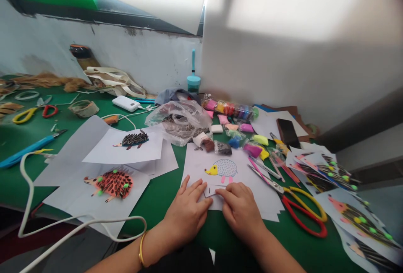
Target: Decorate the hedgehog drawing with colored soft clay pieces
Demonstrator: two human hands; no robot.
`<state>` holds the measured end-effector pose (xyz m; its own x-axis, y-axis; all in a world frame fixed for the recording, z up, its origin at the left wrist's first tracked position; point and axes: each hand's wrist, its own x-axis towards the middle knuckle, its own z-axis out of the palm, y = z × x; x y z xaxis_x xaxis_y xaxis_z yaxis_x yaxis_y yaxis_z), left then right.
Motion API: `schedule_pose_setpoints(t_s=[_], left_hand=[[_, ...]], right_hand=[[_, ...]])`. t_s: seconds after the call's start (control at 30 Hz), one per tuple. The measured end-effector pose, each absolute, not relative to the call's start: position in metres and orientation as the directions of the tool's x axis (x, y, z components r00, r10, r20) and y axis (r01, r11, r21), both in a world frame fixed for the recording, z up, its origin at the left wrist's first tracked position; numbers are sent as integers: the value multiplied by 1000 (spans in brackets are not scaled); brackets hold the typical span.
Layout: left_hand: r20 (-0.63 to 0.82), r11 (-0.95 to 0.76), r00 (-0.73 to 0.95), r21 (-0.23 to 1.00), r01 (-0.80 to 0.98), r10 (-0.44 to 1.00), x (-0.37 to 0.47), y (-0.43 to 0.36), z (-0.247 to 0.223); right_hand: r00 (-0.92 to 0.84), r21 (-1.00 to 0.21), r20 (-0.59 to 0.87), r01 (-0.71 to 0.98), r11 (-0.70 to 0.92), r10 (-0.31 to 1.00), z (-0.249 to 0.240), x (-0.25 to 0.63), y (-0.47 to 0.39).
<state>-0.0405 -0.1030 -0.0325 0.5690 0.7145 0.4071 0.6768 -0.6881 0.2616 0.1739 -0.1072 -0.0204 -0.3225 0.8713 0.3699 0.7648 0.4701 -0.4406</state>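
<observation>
My left hand rests on a white sheet of paper with its fingers stretched out, its thumb beside a small white paper slip. The slip bears a short dark mark. From the other side my right hand has its fingers curled, with the index finger and thumb at the slip's right edge. Just above the slip on the sheet is a hedgehog figure with a yellow face, a pale blue dotted body and pink feet. The fingers hide part of the slip's edges.
Large red-and-yellow scissors lie open right of my right hand. Several bagged clay pieces and a plastic bag sit behind the sheet. Papers with seed-covered hedgehogs lie left, others right. A white cable crosses the left side.
</observation>
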Motion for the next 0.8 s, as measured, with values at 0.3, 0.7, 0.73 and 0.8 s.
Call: schedule_pose_setpoints(t_s=[0.3,0.7,0.73,0.8], left_hand=[[410,-689,568,265,675,714,-40,-103,-32],[418,-658,527,281,699,739,-35,-103,-24],[420,-655,523,284,701,742,-35,-103,-25],[421,-648,514,291,703,747,-35,-103,-27]], right_hand=[[-399,-351,309,796,494,863,-21,166,-106],[-406,-287,337,815,503,849,-23,164,-107],[-407,-277,347,816,507,845,-23,163,-107],[-406,-266,366,816,513,837,-23,162,-107]])
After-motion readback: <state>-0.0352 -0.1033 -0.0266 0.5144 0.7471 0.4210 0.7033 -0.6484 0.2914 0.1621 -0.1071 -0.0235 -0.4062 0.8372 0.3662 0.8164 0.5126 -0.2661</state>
